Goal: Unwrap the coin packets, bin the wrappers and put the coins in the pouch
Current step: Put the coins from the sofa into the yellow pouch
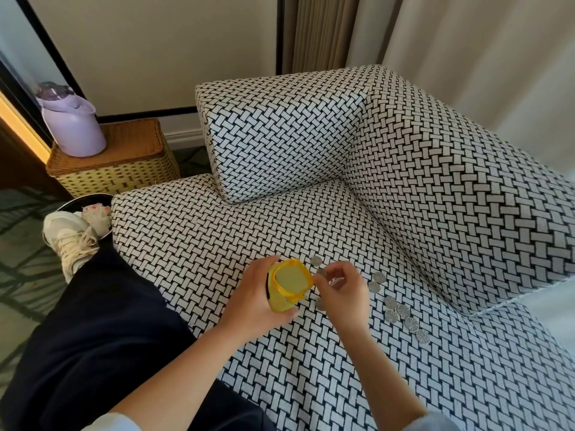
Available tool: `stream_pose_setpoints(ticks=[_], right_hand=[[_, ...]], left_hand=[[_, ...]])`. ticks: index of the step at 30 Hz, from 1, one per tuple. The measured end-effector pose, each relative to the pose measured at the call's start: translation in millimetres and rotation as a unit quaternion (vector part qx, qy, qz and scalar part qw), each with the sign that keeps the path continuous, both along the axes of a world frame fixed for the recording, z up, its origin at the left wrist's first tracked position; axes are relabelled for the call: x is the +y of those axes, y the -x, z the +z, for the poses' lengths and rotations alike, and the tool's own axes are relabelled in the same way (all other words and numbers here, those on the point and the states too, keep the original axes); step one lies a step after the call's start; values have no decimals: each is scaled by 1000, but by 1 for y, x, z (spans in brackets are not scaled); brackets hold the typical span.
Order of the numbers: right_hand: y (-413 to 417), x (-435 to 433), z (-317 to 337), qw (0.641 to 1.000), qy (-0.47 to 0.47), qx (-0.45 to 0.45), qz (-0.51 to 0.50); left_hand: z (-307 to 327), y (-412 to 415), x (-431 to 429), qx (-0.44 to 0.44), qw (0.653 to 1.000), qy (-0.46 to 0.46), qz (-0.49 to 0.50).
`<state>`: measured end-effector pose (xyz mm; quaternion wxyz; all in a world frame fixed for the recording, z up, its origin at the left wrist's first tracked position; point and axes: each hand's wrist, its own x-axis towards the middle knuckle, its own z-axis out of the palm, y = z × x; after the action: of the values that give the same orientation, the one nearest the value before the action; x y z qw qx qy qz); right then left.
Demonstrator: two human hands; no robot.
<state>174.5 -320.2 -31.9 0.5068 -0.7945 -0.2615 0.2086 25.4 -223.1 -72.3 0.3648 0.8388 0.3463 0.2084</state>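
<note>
My left hand (253, 301) grips a yellow pouch (287, 284) and holds it upright with its mouth open, just above the sofa seat. Right beside the pouch's rim, my right hand (343, 290) has its fingers curled round several silver coins. More loose silver coins (401, 311) lie on the seat to the right of that hand, with one coin (316, 261) just beyond the pouch. A dark round bin (93, 202) stands on the floor at the left end of the sofa, with crumpled wrappers (96, 214) inside it.
The black-and-white woven sofa (389, 150) has a back cushion and an armrest. A wicker box (121, 164) carrying a lilac jug (73, 126) stands on the floor at the left. My leg in dark trousers and a white shoe (70, 236) lies next to the bin.
</note>
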Motion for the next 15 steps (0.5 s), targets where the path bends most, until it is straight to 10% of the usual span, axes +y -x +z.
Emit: stream_pose_setpoints(ticks=[11,15], right_hand=[[-18,-15,10,998,-49,-21,-21],[-25,-31,-13,994,87,-66,17]], left_hand=[[5,-35,-21,-49,999,1,-12],[-2,-30,-23,-83,996,22,9]])
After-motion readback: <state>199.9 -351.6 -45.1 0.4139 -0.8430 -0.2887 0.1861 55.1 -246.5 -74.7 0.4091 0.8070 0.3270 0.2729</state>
